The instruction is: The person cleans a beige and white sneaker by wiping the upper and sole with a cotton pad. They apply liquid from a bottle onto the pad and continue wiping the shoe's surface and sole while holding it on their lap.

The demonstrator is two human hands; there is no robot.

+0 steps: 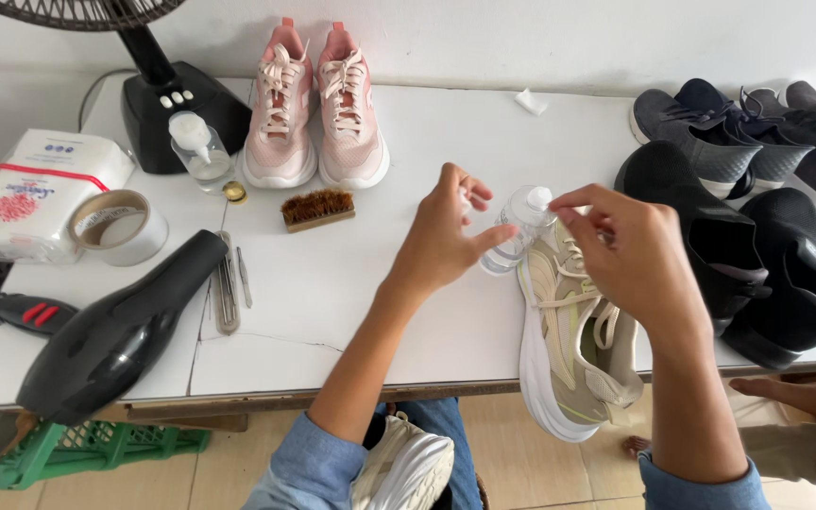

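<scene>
The left hand point(441, 236) grips a small clear bottle point(514, 231) between thumb and fingers, held just above the toe of a beige sneaker point(573, 340) lying on the white table point(332, 293); the right hand point(630, 255) pinches the bottle's white cap point(540, 197) — fingertips closed narrowly on it; the cap sits on the bottle, so opening looks only begun; the shoe shows no wet patch — cleaning seems ahead; a wooden brush point(317, 209) lies untouched near pink sneakers point(315, 109).
</scene>
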